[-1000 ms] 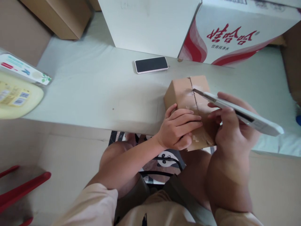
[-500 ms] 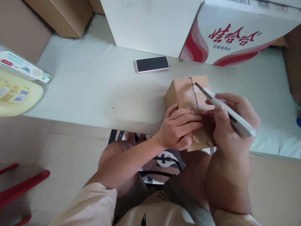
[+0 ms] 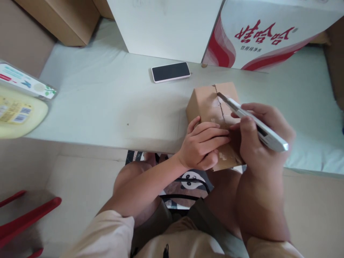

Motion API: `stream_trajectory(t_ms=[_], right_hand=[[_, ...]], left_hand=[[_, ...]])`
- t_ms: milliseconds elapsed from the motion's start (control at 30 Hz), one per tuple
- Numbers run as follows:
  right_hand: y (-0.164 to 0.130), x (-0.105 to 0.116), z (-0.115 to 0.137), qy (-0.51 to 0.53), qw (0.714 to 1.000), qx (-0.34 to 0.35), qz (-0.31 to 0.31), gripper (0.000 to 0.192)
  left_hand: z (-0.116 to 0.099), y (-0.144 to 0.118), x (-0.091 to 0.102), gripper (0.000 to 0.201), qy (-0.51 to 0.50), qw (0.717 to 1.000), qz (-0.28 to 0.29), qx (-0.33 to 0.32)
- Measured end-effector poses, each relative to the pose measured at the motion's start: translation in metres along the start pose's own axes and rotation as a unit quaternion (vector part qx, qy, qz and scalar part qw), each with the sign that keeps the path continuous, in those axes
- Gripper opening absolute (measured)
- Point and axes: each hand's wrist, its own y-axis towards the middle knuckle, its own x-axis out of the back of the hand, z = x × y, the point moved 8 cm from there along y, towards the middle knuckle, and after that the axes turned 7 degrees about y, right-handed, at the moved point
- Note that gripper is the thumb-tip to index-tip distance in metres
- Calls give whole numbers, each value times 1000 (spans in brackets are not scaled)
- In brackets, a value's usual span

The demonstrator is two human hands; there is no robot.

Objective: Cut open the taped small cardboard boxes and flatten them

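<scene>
A small brown cardboard box (image 3: 206, 104) lies at the near edge of the pale table (image 3: 107, 104), its taped centre seam facing up. My left hand (image 3: 202, 145) presses flat on the box's near left part and holds it still. My right hand (image 3: 258, 139) is closed around a white utility knife (image 3: 252, 122). The knife's blade tip rests at the seam near the far end of the box.
A phone (image 3: 170, 72) lies screen-up beyond the box. A large white carton (image 3: 166, 28) and a red-and-white printed carton (image 3: 263, 36) stand at the back. A yellow package (image 3: 18, 111) sits at the left edge, a brown box (image 3: 61, 19) at far left. Red bars (image 3: 24, 222) show low on the left.
My right hand has swung the knife from lying flat over the box to pointing down, and the blade tip has moved to the seam at the far end. My left hand has stayed put.
</scene>
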Motion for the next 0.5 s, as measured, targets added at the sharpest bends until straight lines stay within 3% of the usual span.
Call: stream_trajectory(t_ms=[267,500], right_hand=[[1,-1,8,-39,999,19,2,21],[-2,1,5,-21,1000,-9,5,18]], left_hand=[[2,-1,-3,43,9,1000,20,10],[0,2,2,42,-14,1000,-7,5]])
